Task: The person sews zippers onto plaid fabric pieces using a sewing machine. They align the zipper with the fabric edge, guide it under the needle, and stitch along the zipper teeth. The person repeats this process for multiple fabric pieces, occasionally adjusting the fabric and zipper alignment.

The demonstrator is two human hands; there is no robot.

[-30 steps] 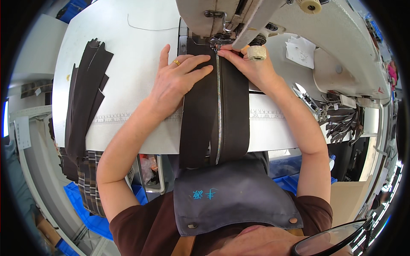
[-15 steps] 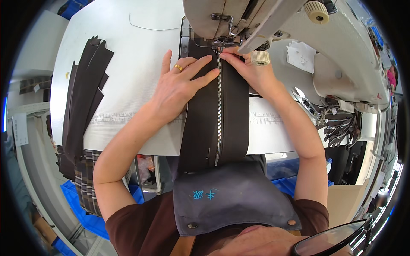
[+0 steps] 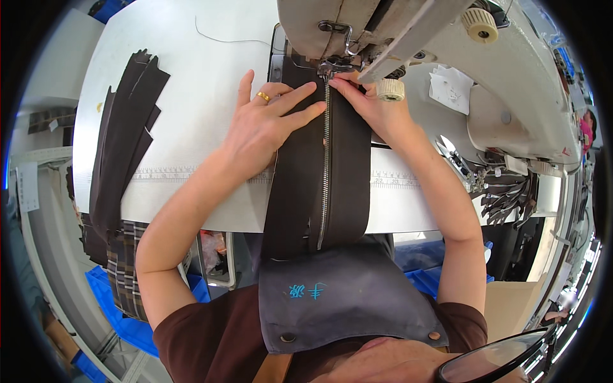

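Before me the fabric (image 3: 349,172) runs from past the near edge of the worktop (image 3: 191,108) to the sewing machine (image 3: 523,83) at the far side, the zipper (image 3: 326,153) lengthwise on it, my left grip (image 3: 262,124) on the fabric mostly to the zipper's left and my right grip (image 3: 383,112) at its far end. On the worktop to my left lie the cloth pieces (image 3: 121,134), with the thread (image 3: 239,41) at the far side, between them and the machine. To my right, the paper (image 3: 450,88) lies beyond the snips (image 3: 454,154).
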